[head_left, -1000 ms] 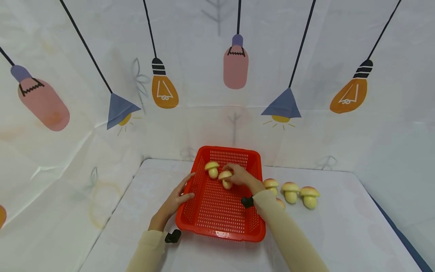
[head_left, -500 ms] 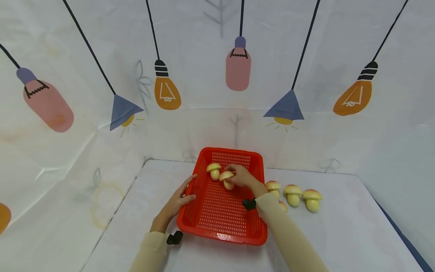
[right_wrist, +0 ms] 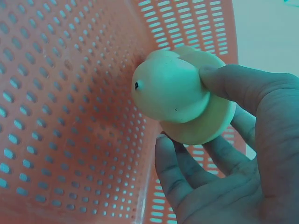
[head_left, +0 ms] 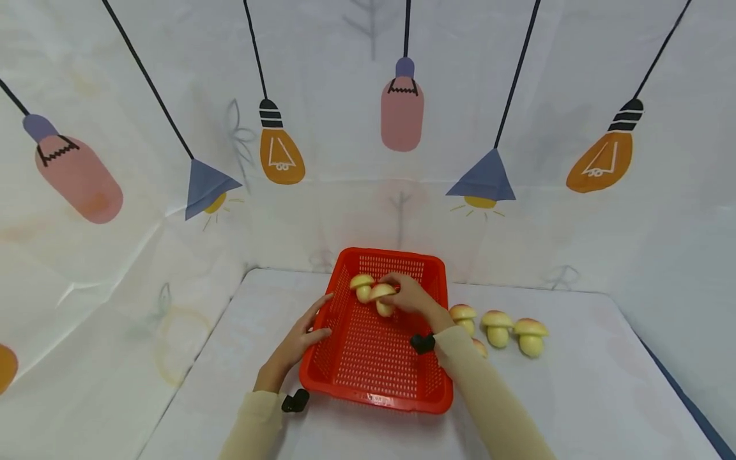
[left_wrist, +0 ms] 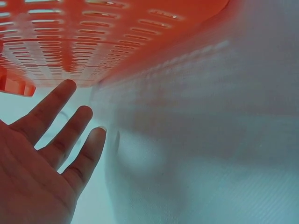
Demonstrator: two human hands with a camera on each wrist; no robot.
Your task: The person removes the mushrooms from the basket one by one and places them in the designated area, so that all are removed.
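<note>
My right hand (head_left: 409, 298) reaches into the red plastic basket (head_left: 374, 402) and grips a toy mushroom (right_wrist: 170, 86) with a pale stem and yellowish cap. In the right wrist view the thumb presses one side while the fingers curl under the cap. Another toy mushroom (head_left: 362, 287) stands in the basket just left of the held one. My left hand (head_left: 294, 338) lies along the basket's left side with its fingers spread, fingertips at the rim. The left wrist view shows those straight fingers (left_wrist: 79, 154) beside the slotted basket wall.
Several more toy mushrooms lie on the white table (head_left: 581, 383) right of the basket, among them a mushroom (head_left: 498, 327) and the rightmost mushroom (head_left: 530, 336). One is partly hidden by the right sleeve (head_left: 483, 383). A lamp-printed cloth (head_left: 345, 211) hangs behind.
The right hand has shifted the held mushroom slightly up and left, closer to the other mushroom in the basket. The left hand stays at the basket's side.
</note>
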